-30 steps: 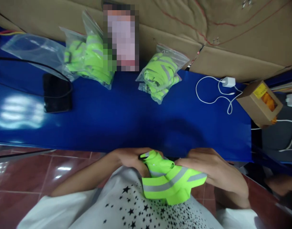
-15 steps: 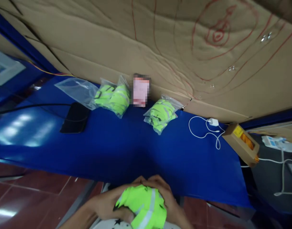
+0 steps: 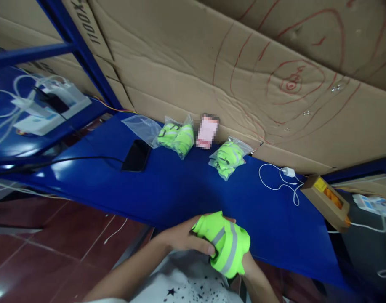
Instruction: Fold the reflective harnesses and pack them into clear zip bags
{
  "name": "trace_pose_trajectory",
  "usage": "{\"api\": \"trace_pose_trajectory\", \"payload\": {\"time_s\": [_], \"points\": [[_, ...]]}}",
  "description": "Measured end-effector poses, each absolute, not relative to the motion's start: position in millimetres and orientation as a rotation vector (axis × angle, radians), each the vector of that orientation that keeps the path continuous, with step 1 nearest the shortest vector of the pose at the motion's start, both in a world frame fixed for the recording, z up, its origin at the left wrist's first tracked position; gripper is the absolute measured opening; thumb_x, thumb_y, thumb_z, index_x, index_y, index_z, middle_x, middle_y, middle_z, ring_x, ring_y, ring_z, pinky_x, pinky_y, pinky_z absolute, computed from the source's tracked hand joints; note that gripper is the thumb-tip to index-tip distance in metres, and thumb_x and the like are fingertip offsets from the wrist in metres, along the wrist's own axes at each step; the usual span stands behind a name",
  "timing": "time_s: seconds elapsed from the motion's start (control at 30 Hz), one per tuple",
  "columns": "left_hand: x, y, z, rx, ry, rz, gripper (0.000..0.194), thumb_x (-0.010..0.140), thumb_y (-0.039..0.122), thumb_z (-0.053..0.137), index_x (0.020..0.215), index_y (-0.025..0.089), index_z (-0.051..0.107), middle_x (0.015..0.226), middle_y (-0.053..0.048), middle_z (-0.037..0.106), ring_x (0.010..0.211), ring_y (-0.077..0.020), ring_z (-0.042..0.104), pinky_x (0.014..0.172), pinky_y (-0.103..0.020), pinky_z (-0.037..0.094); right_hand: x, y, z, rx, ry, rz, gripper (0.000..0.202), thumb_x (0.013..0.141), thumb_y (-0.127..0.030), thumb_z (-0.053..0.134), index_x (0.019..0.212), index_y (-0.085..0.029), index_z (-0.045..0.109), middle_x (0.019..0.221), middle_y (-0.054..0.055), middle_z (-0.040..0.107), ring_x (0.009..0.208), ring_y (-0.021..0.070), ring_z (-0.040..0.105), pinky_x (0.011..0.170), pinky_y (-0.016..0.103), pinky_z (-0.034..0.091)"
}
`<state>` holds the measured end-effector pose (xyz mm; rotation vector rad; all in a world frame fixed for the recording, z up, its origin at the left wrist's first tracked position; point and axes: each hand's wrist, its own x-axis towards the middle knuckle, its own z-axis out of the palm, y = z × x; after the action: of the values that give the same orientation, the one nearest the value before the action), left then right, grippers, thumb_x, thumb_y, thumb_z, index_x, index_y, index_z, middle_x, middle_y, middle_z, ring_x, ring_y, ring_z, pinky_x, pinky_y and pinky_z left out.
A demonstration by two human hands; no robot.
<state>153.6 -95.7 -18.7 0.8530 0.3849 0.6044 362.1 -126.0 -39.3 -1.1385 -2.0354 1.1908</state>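
Observation:
A rolled-up neon yellow-green reflective vest (image 3: 232,246) with grey stripes and dark edging is held between my hands, just off the table's front edge. My left hand (image 3: 193,240) grips its left side, thumb across the front. Behind and under its right side is my right hand (image 3: 248,265), mostly hidden by the cloth; its fingers do not show clearly. At the back of the blue table (image 3: 180,193) lie clear bags holding similar folded yellow-green cloth: a left bagged bundle (image 3: 177,136) and a right bagged bundle (image 3: 228,158).
An apparently unfilled clear bag (image 3: 142,128) and a black phone-like device (image 3: 136,155) on a cable lie left. A blurred-out upright item (image 3: 207,131) leans on the cardboard wall (image 3: 167,71). Rightward are a white charger cable (image 3: 278,181) and a cardboard box (image 3: 327,202). Power strips (image 3: 54,109) sit far left.
The vest, in both hands, has come up and to the right, away from my lap. The camera view has turned leftward, showing more power strips and floor.

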Motion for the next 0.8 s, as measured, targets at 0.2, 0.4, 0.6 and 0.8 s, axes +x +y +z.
{"api": "trace_pose_trajectory", "payload": {"time_s": [0.2,0.4,0.6,0.8], "points": [[143.8,-109.4,-40.7,0.766,0.701,0.827,0.072,0.063,0.030,0.093,0.129,0.017,0.068,0.109,-0.008,0.078,0.104,-0.0275,0.071,0.098,-0.039,0.053,326.9,-124.3,-25.5,-1.253,-1.162,1.677,0.043,0.088,-0.053,0.069,0.115,-0.020,0.073,0.096,0.009,0.077,0.093,0.0275,0.071,0.087,0.041,0.060],[155.8,-111.7,-55.3,0.407,0.753,1.180,0.045,0.061,0.033,0.092,0.099,0.014,0.077,0.092,-0.008,0.079,0.091,-0.0286,0.074,0.084,-0.037,0.058,330.1,-126.1,-32.0,-1.078,-0.841,2.043,0.048,0.076,-0.066,0.078,0.089,-0.020,0.074,0.070,0.003,0.070,0.064,0.0188,0.066,0.060,0.031,0.055],[162.8,-106.6,-46.9,0.214,0.889,1.324,0.053,0.055,0.029,0.096,0.104,0.017,0.077,0.103,-0.006,0.080,0.102,-0.0267,0.074,0.092,-0.035,0.057,339.8,-124.7,-5.1,-1.324,-1.266,1.243,0.059,0.093,-0.058,0.065,0.145,-0.032,0.055,0.149,0.008,0.056,0.133,0.0240,0.058,0.111,0.039,0.048],[174.4,-107.2,-44.7,0.615,0.681,1.086,0.057,0.070,0.031,0.087,0.123,0.017,0.071,0.117,-0.010,0.076,0.113,-0.0326,0.069,0.103,-0.045,0.052,330.8,-123.2,-24.1,-1.293,-1.208,1.203,0.054,0.089,-0.059,0.068,0.130,-0.023,0.070,0.131,0.011,0.071,0.122,0.0308,0.066,0.108,0.044,0.051]]}}
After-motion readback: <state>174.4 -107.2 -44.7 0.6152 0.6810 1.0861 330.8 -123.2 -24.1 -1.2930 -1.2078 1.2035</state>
